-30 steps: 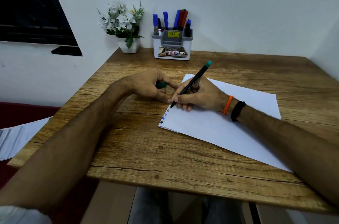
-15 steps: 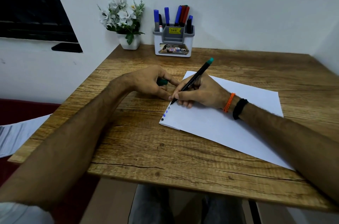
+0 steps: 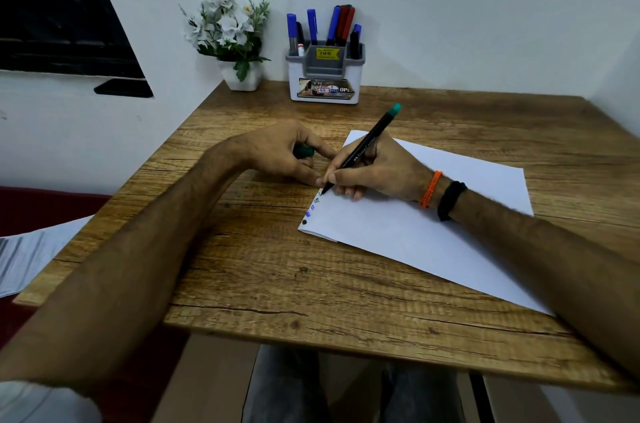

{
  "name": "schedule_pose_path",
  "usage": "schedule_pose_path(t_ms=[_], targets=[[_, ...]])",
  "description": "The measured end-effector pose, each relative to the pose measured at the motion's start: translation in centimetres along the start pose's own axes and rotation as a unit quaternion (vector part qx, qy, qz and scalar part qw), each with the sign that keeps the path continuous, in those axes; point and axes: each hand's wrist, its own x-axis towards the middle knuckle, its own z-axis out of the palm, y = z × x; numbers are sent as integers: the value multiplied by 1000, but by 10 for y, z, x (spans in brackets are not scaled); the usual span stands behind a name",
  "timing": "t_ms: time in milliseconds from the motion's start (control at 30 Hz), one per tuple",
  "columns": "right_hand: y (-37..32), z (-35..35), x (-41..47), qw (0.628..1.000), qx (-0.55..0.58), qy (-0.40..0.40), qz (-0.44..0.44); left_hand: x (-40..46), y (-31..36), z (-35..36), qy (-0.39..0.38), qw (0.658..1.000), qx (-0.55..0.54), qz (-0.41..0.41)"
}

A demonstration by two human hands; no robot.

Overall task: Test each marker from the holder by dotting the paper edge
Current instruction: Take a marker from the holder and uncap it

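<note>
Wooden table [image 3: 263, 287] bearing a white sheet of paper [image 3: 433, 232]. Right hand [image 3: 374, 169] pinches a black pen [image 3: 363, 149], tip at the dotted left paper edge. Left hand [image 3: 280, 152] curls round a green cap [image 3: 304, 151]. Holder [image 3: 325, 76] with markers stands at the far edge, well apart.

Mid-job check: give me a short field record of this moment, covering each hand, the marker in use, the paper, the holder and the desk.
right hand: grips the black marker, its tip at the paper's left edge
black marker: uncapped, tilted, teal end pointing up and away
left hand: holds the green cap, fingertips by the paper's edge
paper: white sheet, flat on the desk, row of dots along its left edge
marker holder: at the wall, blue, red and black markers standing in it
desk: wood grain
flower pot: left of the holder
</note>
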Motion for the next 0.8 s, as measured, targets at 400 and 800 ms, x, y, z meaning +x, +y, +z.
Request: schedule_pose_path(t_ms=[400, 800], targets=[[-1, 1, 0, 1000, 10, 20, 6, -2, 5, 0, 6, 1000, 13, -1], [-1, 1, 0, 1000, 8, 22, 10, 0, 0, 1, 9, 1000, 8, -2]])
